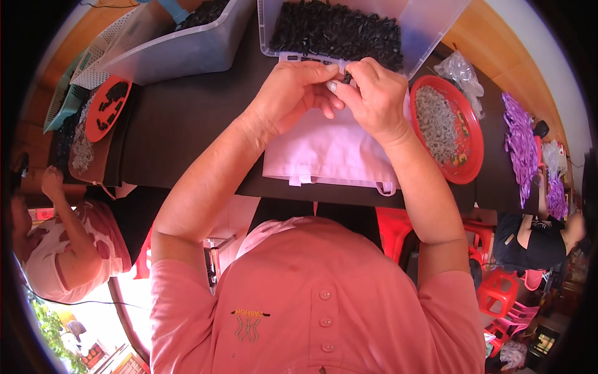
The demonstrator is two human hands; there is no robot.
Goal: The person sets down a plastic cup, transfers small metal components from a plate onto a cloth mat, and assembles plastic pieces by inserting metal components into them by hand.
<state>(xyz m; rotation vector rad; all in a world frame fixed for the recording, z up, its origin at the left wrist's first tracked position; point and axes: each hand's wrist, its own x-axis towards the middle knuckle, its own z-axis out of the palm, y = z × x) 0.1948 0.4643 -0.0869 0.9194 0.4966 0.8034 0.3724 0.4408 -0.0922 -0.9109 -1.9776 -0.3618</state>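
Observation:
My left hand [289,93] and my right hand [375,100] meet over a pale pink cloth [330,153] on the dark table. A small black piece [346,78] is pinched between the thumb and fingers of my right hand. The left thumb and forefinger are pressed together close beside it; whatever they hold is too small to make out. Just beyond my fingers, many similar black pieces [336,34] fill a clear plastic tub [430,28]. To the right of my right hand, a red plate [476,153] carries a heap of small silvery parts [436,121].
Another clear tub [180,59] stands at the far left, near an orange-red plate [99,128] of black pieces and a green basket [61,112]. A plastic bag [461,75] and purple strips [520,143] lie at right. Co-workers [81,249] sit at both sides.

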